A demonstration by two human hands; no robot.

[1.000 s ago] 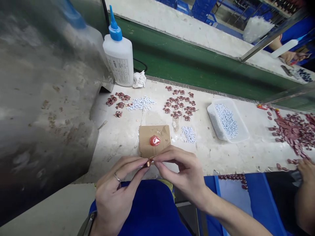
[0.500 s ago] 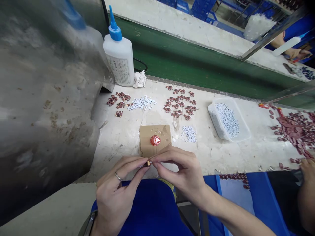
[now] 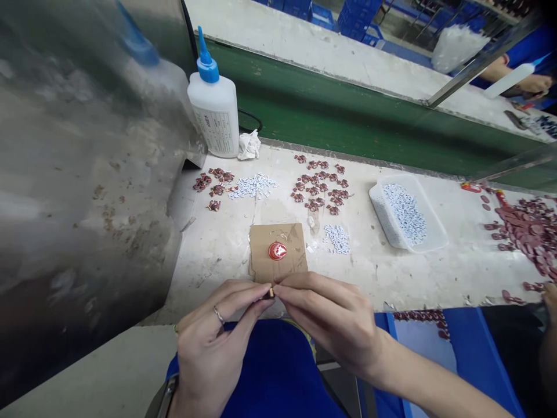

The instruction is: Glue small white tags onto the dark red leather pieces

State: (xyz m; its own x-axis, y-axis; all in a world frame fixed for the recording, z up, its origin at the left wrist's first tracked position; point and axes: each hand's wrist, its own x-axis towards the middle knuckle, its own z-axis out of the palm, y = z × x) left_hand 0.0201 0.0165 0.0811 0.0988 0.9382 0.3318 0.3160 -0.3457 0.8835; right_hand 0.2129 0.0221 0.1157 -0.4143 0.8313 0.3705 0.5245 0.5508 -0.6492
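A small dark brown piece (image 3: 270,294) with a tan patch, perhaps one of the little figures, sits between my fingertips above the table's front edge. My left hand (image 3: 213,339), with a ring on one finger, pinches it between thumb and fingers. From the other side my right hand (image 3: 333,319) has its closed fingertips against the same piece; its thumb is hidden. Just beyond them lies a cardboard square (image 3: 260,267) bearing a glossy red and white oval dish (image 3: 277,251). Tiny white-blue bits (image 3: 337,239) are heaped right of the cardboard.
Brown figures (image 3: 322,175) lie in groups behind the cardboard, beside another white-blue heap (image 3: 253,186). A clear tub (image 3: 437,241) of bits stands right. Back left are a glue bottle (image 3: 216,119), crumpled tissue (image 3: 249,145) and a metal panel (image 3: 87,174). Reddish-brown parts (image 3: 524,226) cover the far right.
The whole view has shifted slightly. My right hand has turned, its fingers now lying flatter over the piece and its thumb out of sight. My left hand keeps its pinch.
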